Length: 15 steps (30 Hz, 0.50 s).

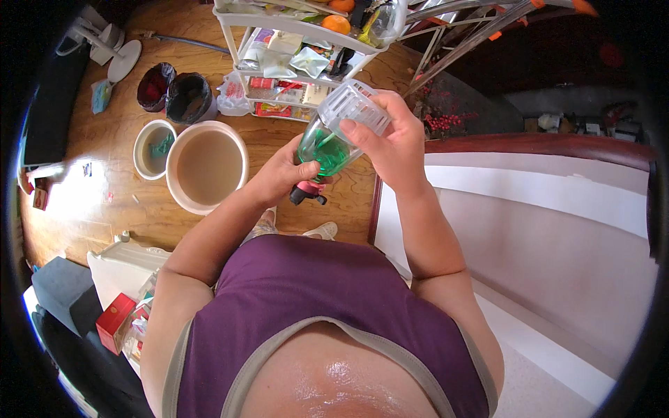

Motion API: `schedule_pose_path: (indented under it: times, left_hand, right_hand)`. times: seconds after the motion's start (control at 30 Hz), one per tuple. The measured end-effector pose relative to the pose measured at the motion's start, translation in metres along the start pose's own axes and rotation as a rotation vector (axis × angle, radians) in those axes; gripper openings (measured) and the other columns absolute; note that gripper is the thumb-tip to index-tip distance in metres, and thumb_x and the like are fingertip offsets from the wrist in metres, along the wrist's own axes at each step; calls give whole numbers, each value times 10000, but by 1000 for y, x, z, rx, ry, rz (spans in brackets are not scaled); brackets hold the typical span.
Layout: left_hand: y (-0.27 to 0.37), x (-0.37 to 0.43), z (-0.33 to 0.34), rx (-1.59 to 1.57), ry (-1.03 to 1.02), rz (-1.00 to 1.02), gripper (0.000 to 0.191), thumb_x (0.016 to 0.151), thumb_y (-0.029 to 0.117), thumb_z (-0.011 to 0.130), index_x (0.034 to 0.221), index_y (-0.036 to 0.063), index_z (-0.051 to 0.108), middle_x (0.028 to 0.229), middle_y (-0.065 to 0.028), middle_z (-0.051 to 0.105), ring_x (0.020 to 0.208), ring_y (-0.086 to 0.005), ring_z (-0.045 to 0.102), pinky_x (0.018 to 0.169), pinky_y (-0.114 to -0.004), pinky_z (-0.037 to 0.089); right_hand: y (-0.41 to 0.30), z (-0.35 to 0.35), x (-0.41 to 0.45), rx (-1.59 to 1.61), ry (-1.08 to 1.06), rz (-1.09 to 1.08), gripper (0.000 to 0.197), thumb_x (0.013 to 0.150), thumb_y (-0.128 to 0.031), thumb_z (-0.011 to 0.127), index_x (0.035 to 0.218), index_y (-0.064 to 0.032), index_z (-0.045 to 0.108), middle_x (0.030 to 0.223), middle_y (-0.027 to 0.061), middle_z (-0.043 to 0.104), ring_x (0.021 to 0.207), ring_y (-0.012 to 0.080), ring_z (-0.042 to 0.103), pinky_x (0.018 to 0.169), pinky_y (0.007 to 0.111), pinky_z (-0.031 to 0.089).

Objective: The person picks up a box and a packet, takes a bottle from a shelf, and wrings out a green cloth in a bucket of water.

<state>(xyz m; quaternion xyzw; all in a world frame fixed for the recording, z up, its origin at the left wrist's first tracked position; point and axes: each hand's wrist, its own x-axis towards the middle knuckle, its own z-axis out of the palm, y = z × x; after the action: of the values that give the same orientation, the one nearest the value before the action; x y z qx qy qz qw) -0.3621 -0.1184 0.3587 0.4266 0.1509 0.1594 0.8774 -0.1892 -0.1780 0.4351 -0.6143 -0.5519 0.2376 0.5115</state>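
Note:
My left hand [290, 172] grips a clear plastic bottle [312, 142] near its neck. Green material, liquid or plastic, shows inside the bottle. A pink and black top [307, 192] points down toward me, so the bottle is tilted with its base away from me. At the far end, my right hand [394, 138] holds a translucent slotted plastic cup [347, 107] between thumb and fingers. The cup meets or covers the bottle's base; whether they are joined I cannot tell. Both hands are raised above the wooden floor, in front of a shelf cart.
A large tub of cloudy water [209, 164] and a smaller bucket [138, 151] with a green cloth stand at left. Behind them are two lined bins [189, 99]. The white tiered cart [308, 23] stands ahead, a wood-topped white ledge [522, 149] at right, a white cabinet [117, 266] lower left.

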Motion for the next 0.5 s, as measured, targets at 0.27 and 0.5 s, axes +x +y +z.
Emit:
schedule_pose_path:
  times: [0.27, 0.5]
  left_hand:
    - [-15, -8, -29, -189, 138, -99, 722, 764, 546, 616, 1235, 44, 398, 993, -82, 560, 787, -169, 603, 685, -284, 511]
    - [-7, -21, -58, -302, 197, -125, 604, 922, 522, 322, 1297, 48, 346, 1039, -136, 568, 796, -208, 603, 704, -315, 496]
  right_hand:
    - [38, 34, 1, 403, 151, 385, 187, 800, -113, 672, 893, -12, 545, 872, 48, 598, 723, 72, 556, 627, 203, 454]
    - [53, 54, 8, 619, 398, 317, 176, 810, -118, 660, 914, -41, 541, 883, 31, 592, 757, 73, 549, 678, 224, 445]
